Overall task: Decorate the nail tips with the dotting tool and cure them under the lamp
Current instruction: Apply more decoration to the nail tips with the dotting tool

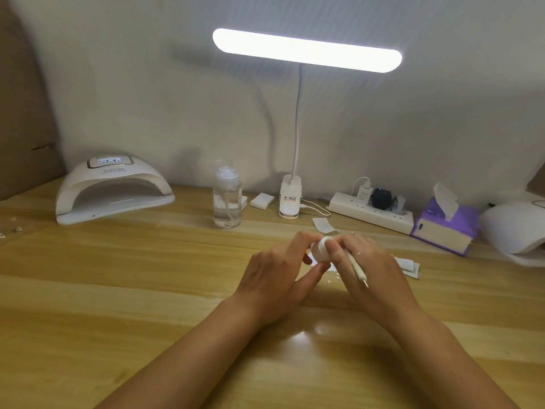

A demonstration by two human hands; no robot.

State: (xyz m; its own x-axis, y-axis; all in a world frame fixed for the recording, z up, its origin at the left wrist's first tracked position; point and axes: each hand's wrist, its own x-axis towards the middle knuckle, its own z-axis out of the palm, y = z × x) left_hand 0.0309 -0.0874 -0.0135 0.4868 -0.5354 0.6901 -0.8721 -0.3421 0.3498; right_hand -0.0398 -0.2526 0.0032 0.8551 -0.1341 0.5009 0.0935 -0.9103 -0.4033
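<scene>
Hands were together over the table (147,276), I saw: left hand (274,278) pinched one white round object (320,250); right hand (371,270) gripped one dotting tool (355,265) (tip toward me). Two nail lamps sat well apart: left lamp (115,190), right lamp (513,228).

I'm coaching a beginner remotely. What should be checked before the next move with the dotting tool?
1. Dotting tool held in the right hand grip: ok.
2. Left hand pinching the small white piece: ok.
3. Tool's tip clean: cannot tell, too small.
4. Curing lamp display lit, opening facing the person: ok.
5. Desk lamp switched on: ok.
</scene>
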